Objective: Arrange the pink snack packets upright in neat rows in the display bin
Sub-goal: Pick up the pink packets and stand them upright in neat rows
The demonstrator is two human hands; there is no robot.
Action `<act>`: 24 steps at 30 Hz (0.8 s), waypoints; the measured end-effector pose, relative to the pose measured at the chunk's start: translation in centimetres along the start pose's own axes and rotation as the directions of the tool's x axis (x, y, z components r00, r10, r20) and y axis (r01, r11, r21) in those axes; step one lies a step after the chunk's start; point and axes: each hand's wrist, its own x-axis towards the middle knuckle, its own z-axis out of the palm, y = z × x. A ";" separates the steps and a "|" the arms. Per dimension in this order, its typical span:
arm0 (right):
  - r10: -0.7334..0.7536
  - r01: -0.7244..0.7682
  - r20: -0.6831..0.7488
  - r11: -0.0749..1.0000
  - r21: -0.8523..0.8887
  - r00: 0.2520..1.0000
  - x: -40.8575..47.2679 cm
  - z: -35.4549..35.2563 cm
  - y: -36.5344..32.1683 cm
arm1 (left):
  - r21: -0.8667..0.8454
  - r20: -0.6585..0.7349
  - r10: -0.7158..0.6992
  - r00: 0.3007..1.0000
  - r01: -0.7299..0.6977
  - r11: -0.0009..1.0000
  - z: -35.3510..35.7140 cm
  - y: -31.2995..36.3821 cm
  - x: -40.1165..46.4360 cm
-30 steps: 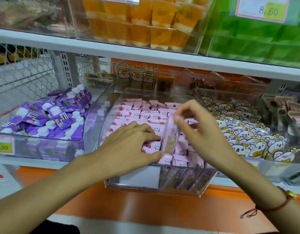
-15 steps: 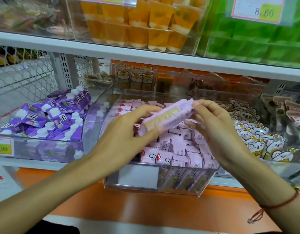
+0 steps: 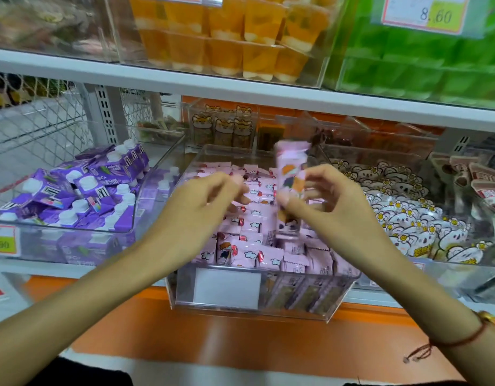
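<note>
A clear display bin (image 3: pixel 310 310) on the middle shelf holds several pink snack packets (image 3: pixel 252 229), most standing in rows, some lying loose at the front. My right hand (image 3: pixel 332 207) pinches one long pink packet (image 3: pixel 291 174) and holds it upright above the bin's middle. My left hand (image 3: pixel 201 207) hovers just left of it over the packets, fingers curled and blurred, with nothing visibly in it.
A bin of purple cartons (image 3: pixel 82 196) stands to the left, a bin of white cartoon packets (image 3: pixel 413 221) to the right. Orange jelly cups (image 3: pixel 227 37) and green goods (image 3: pixel 424 65) fill the shelf above. The orange shelf edge (image 3: pixel 240 338) runs below.
The packet was held sideways between both hands; my left hand has let go and my right hand has turned it upright. Before that it was pulled out of the bin.
</note>
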 end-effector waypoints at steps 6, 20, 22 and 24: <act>0.203 -0.199 0.011 0.944 0.265 0.979 -0.2 0.3 0.9 | 0.630 0.340 0.114 0.934 -0.316 0.709 -0.1 -1.6 -0.4; -0.162 0.244 0.213 0.857 -0.453 0.964 -0.4 -0.3 0.2 | 0.662 0.372 0.099 0.923 -0.338 0.669 -0.4 -1.7 -0.2; -0.125 0.276 0.305 0.806 -0.523 0.944 -0.7 0.2 0.4 | 0.658 0.367 0.107 0.924 -0.339 0.673 -0.5 -1.8 -0.2; -0.048 0.287 0.408 0.785 -0.549 0.912 -1.1 0.5 0.9 | 0.649 0.348 0.118 0.930 -0.329 0.686 -0.5 -1.9 -0.3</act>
